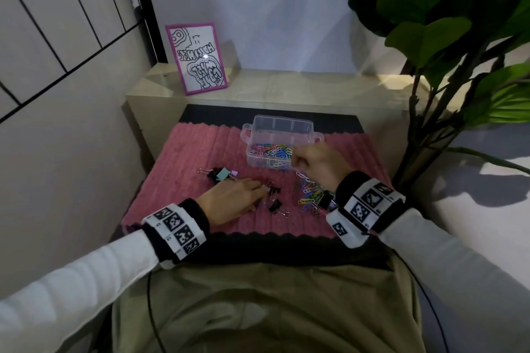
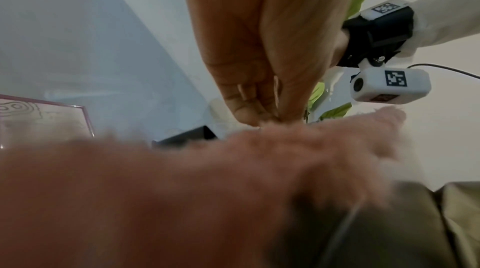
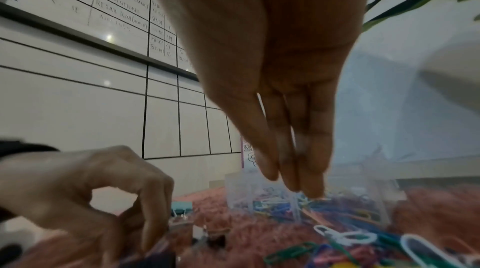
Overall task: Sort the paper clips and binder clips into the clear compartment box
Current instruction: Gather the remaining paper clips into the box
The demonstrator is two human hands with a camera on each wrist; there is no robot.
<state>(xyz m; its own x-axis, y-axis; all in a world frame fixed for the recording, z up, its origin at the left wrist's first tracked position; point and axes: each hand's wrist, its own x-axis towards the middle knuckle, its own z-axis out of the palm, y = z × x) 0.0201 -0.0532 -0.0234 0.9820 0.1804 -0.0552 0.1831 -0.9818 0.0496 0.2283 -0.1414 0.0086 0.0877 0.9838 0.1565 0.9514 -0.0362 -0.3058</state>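
Two hands at work on the pink mat (image 1: 183, 152)! Biggest target, the clear compartment box (image 1: 279, 123), sits at the mat's far side, paper clips filling its near section. Right hand (image 1: 317, 165) hovers over that section, fingers straight and together; whether it holds anything, I cannot tell. Left hand (image 1: 229, 199) pinches a binder clip (image 1: 269, 189). Loose paper clips (image 1: 311, 193) wait; next, probably, the binder clip gets an empty compartment.

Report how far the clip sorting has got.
Done: many coloured paper clips already lie in the clear compartment box. In hand: the right hand is at the box's near edge, fingers bunched pointing down; the left hand touches binder clips on the pink mat. Left: a loose paper clip pile and another binder clip cluster on the mat.
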